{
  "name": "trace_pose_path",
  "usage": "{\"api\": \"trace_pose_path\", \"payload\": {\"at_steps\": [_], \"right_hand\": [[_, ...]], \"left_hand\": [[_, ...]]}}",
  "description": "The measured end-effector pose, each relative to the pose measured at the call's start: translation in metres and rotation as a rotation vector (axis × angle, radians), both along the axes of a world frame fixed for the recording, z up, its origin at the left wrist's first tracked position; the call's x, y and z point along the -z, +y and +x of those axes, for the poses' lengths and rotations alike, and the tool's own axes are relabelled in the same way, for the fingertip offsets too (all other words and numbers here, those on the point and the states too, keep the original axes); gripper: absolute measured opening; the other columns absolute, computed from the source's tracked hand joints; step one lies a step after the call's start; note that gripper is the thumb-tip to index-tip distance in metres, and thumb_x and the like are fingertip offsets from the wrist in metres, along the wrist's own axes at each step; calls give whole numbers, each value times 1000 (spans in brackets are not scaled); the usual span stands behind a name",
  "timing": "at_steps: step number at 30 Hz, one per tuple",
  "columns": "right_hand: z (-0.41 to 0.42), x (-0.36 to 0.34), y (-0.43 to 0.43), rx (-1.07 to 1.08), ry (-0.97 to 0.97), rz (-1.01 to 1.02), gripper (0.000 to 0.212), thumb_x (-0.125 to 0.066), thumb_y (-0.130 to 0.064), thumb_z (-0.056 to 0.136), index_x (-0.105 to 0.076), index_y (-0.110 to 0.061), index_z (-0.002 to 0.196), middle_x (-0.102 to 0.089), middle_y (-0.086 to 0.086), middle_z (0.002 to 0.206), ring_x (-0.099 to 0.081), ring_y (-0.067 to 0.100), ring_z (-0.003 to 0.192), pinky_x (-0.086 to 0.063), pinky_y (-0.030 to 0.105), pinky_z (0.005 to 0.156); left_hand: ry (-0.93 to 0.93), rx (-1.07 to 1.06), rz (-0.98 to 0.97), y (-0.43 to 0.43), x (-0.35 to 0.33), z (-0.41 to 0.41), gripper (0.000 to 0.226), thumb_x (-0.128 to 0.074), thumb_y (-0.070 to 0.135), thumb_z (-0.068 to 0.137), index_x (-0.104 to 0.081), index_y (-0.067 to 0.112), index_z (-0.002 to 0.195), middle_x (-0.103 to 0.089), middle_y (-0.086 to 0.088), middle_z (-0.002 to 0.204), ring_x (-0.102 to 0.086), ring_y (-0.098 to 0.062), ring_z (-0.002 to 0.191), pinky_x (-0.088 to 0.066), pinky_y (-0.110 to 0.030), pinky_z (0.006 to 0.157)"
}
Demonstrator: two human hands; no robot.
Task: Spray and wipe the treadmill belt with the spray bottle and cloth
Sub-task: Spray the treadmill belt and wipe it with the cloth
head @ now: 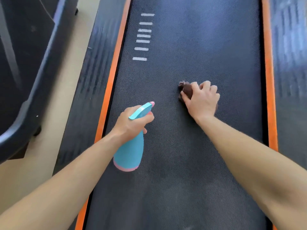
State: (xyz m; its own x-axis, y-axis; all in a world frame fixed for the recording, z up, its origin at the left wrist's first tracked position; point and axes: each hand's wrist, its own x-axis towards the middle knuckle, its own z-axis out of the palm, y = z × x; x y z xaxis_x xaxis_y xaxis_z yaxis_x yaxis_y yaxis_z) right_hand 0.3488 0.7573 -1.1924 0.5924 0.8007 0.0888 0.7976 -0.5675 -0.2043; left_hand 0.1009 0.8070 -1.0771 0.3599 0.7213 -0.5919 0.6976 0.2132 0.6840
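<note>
1. On the middle of the treadmill belt (191, 47), right of centre: my right hand (202, 100) bears down on a dark brown cloth (186, 90). The fingers curl over the bunched fabric, and only its far-left end shows past them.
2. Near left, above the belt: my left hand (132, 123) is closed round the narrow neck of the spray bottle (131, 151). The bottle is teal with a pink base and tip, and its nozzle points to the far side.
3. Belt: dark and finely ribbed, running near to far between two orange strips (113, 72), with white stripes (142, 36) at far left.
4. Cloth, as I judge it: soft, limp and light. The ribbed surface should drag on it, so I would keep it wadded under palm and fingers, not pinched by an edge.
5. Bottle, as I judge it: light, stiff plastic, smooth and likely slick if wet. The neck under the trigger head is the natural hold. I cannot tell how full it is.
</note>
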Motion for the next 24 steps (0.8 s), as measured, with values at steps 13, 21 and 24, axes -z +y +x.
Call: {"api": "trace_pose_path", "payload": {"at_steps": [13,21,24], "right_hand": [[23,8,39,-138,29,66,54,-54,-71,86,-65,-26,112,-55,12,114,-50,37,103,-45,47,80],[-116,10,-56,-551,11,160,39,-63,-59,82,-68,-27,105,-59,9,98,-53,33,86,-40,44,69],[-151,14,-92,-821,12,127,44,-65,-58,78,-67,-25,108,-61,8,101,-55,33,86,-41,44,71]], "left_hand": [[-7,-50,23,17,0,-3,9,-72,44,74,-77,43,82,-75,6,123,-73,-19,58,-56,-40,86],[-2,-103,6,13,-10,-34,22,-72,41,74,-78,30,92,-76,-1,121,-71,-19,59,-51,-35,79],[16,-119,0,8,-7,-43,33,-71,42,75,-77,23,102,-76,-9,112,-71,-17,57,-49,-31,74]]}}
